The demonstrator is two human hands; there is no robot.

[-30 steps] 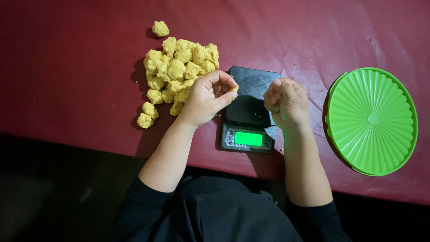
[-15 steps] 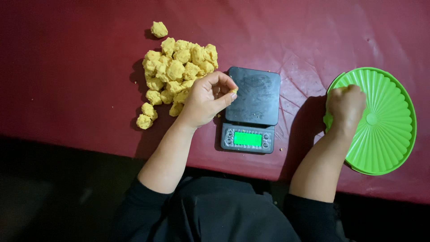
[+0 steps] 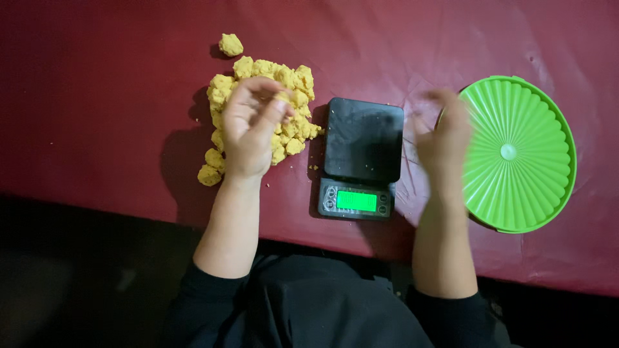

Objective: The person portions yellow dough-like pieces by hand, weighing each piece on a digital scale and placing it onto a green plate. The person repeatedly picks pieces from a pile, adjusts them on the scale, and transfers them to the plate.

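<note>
On the red table (image 3: 97,96), the left hand (image 3: 248,132) rests over the yellow dough pile (image 3: 291,103) at ten o'clock of the black scale (image 3: 362,145), its grip pinching dough. The right hand (image 3: 445,138), blurred, hovers between the scale and the green lid (image 3: 522,129); its grip I cannot tell.

One head-worn camera is looking almost straight down, fairly close. It is taking in the red tabletop (image 3: 97,96) and both forearms.

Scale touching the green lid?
Apart. The head view shows a strip of red tabletop between the black scale and the green lid, with the blurred right hand over it.
</note>
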